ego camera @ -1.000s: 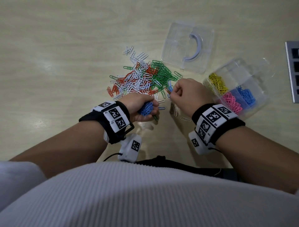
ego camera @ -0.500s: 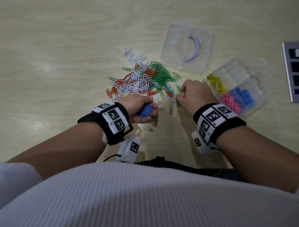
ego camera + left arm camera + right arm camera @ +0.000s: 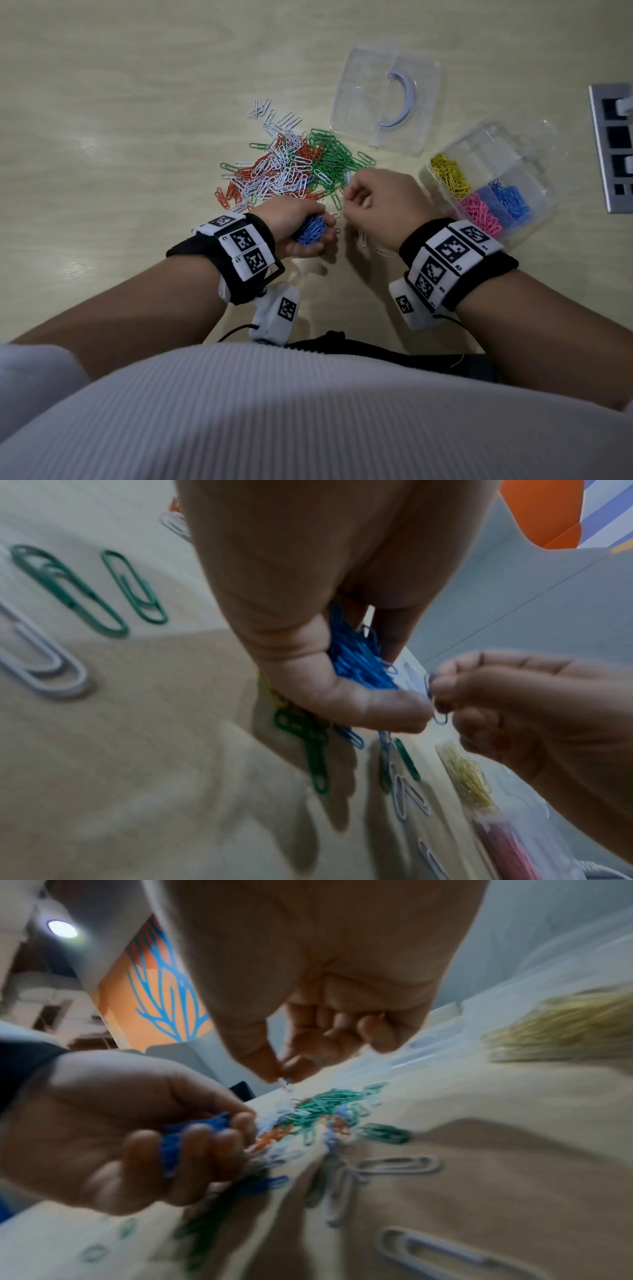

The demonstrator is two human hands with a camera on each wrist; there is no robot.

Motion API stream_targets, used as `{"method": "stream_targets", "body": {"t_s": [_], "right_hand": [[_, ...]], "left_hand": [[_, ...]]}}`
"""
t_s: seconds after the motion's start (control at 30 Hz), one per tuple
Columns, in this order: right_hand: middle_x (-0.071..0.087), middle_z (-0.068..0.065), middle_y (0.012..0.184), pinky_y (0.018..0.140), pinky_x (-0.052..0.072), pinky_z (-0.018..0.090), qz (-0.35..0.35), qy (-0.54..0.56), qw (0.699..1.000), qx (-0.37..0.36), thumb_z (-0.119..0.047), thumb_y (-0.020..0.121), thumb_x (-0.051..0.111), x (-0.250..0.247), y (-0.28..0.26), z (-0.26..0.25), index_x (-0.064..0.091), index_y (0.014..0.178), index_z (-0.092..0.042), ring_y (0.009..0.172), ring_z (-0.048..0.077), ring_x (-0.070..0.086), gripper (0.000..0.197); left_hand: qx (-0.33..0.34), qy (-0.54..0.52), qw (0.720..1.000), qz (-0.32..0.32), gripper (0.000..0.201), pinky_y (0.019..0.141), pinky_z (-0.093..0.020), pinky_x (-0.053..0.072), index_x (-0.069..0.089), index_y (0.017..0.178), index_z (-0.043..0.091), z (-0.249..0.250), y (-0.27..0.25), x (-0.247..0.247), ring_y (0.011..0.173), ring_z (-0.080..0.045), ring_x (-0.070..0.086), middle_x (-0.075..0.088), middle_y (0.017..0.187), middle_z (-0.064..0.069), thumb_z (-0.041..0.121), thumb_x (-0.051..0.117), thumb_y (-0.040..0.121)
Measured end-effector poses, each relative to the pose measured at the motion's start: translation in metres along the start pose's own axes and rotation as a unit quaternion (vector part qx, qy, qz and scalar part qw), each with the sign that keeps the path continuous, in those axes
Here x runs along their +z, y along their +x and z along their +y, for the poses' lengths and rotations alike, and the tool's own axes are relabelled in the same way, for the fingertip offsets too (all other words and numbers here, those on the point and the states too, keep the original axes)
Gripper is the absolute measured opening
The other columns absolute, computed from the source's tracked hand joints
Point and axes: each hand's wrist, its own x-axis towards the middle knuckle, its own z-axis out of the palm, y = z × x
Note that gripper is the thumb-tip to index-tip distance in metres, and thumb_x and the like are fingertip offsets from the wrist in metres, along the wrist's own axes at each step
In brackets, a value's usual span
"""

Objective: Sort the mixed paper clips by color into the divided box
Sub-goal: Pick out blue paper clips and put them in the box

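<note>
- Two hands share this job: my left hand (image 3: 301, 226) cups a bunch of blue clips (image 3: 310, 230), fingers curled round them, so I can gather many before one trip to the box.
- My right hand (image 3: 380, 209) pinches a single clip (image 3: 438, 710) between thumb and fingertip, just beside my left thumb; it looks dark blue, though blur makes the colour uncertain. I judge I am about to hand it into the left palm.
- The mixed pile (image 3: 291, 171) lies on the table (image 3: 102, 137) just beyond both hands, with green, white and orange-red clips tangled together and a few strays near my wrists.
- The divided box (image 3: 534, 192) sits to my right, close enough to reach without stretching: yellow clips (image 3: 448, 173) in one compartment, pink clips (image 3: 481, 214) in the nearest one, blue ones (image 3: 510, 202) in the one next to it. Its remaining compartments look bare.
- The clear lid (image 3: 383, 99) lies apart, beyond the pile, out of the way.
- Green, white and orange-red are still unsorted, so I reckon the task is around halfway.
</note>
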Motion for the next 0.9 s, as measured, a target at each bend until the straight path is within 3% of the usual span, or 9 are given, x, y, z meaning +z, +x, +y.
{"method": "stream_targets", "body": {"t_s": [0.1, 0.2, 0.27, 0.37, 0.53, 0.63, 0.77, 0.9], "right_hand": [[0.065, -0.011, 0.079, 0.063, 0.04, 0.015, -0.076, 0.037, 0.995, -0.061, -0.022, 0.084, 0.064, 0.005, -0.006, -0.016, 0.07, 0.088, -0.023, 0.062, -0.003, 0.051, 0.008], [0.067, -0.009, 0.086, 0.073, 0.049, 0.026, -0.01, 0.068, 0.997, -0.042, -0.022, 0.088, 0.057, 0.007, 0.0, -0.01, 0.068, 0.092, -0.024, 0.077, 0.007, 0.06, 0.011], [0.061, -0.006, 0.097, 0.077, 0.046, 0.028, 0.02, 0.003, 1.0, -0.014, -0.021, 0.091, 0.051, 0.006, 0.007, 0.0, 0.065, 0.105, -0.026, 0.085, 0.015, 0.058, 0.02], [0.056, 0.006, 0.11, 0.081, 0.047, 0.036, -0.025, -0.158, 0.987, 0.023, -0.02, 0.094, 0.044, 0.002, 0.013, 0.018, 0.053, 0.125, -0.028, 0.093, 0.03, 0.057, 0.034], [0.055, 0.008, 0.114, 0.079, 0.046, 0.039, 0.0, -0.172, 0.984, 0.046, -0.022, 0.095, 0.043, -0.002, 0.014, 0.025, 0.053, 0.122, -0.023, 0.094, 0.033, 0.057, 0.029], [0.055, 0.004, 0.114, 0.081, 0.044, 0.036, -0.002, -0.145, 0.989, -0.015, -0.025, 0.096, 0.044, 0.005, 0.011, 0.013, 0.054, 0.123, -0.027, 0.093, 0.03, 0.058, 0.029], [0.053, 0.002, 0.107, 0.08, 0.04, 0.035, -0.055, -0.195, 0.977, -0.059, -0.03, 0.097, 0.041, 0.015, 0.008, 0.004, 0.055, 0.125, -0.034, 0.096, 0.027, 0.056, 0.031], [0.056, 0.004, 0.106, 0.083, 0.046, 0.037, 0.001, -0.134, 0.991, -0.007, -0.028, 0.096, 0.043, 0.014, 0.014, 0.007, 0.061, 0.11, -0.024, 0.092, 0.028, 0.057, 0.023]], "left_hand": [[0.006, -0.024, 1.0, 0.002, 0.017, 0.05, -0.023, 0.054, 0.057, 0.103, 0.007, 0.002, 0.0, 0.003, 0.053, -0.012, 0.062, 0.061, 0.07, -0.007, 0.019, 0.047, 0.098], [0.005, -0.033, 0.999, -0.03, 0.021, 0.048, -0.02, 0.051, 0.058, 0.095, 0.008, 0.002, -0.001, 0.003, 0.054, -0.011, 0.06, 0.061, 0.066, -0.006, 0.022, 0.043, 0.1], [0.001, -0.027, 0.999, -0.046, 0.03, 0.049, -0.019, 0.049, 0.057, 0.082, 0.01, 0.001, -0.002, 0.001, 0.055, -0.011, 0.058, 0.06, 0.063, -0.005, 0.025, 0.039, 0.101], [-0.001, -0.018, 0.999, -0.039, 0.033, 0.049, -0.018, 0.049, 0.056, 0.077, 0.011, 0.001, -0.002, -0.001, 0.055, -0.011, 0.056, 0.059, 0.063, -0.005, 0.024, 0.038, 0.101], [-0.001, -0.006, 1.0, -0.024, 0.031, 0.052, -0.021, 0.05, 0.057, 0.078, 0.01, -0.001, -0.003, -0.004, 0.055, -0.012, 0.057, 0.059, 0.061, -0.005, 0.023, 0.041, 0.1], [-0.005, 0.0, 1.0, -0.025, 0.03, 0.056, -0.022, 0.051, 0.057, 0.079, 0.009, -0.001, -0.003, -0.003, 0.055, -0.013, 0.056, 0.06, 0.06, -0.005, 0.022, 0.041, 0.1], [-0.006, -0.001, 1.0, -0.024, 0.03, 0.054, -0.022, 0.052, 0.057, 0.079, 0.008, 0.0, -0.004, -0.004, 0.052, -0.012, 0.057, 0.06, 0.06, -0.006, 0.022, 0.041, 0.1], [-0.004, -0.002, 1.0, -0.018, 0.029, 0.062, -0.025, 0.052, 0.057, 0.08, 0.007, -0.001, -0.005, -0.006, 0.055, -0.014, 0.056, 0.06, 0.062, -0.007, 0.021, 0.041, 0.1]]}}
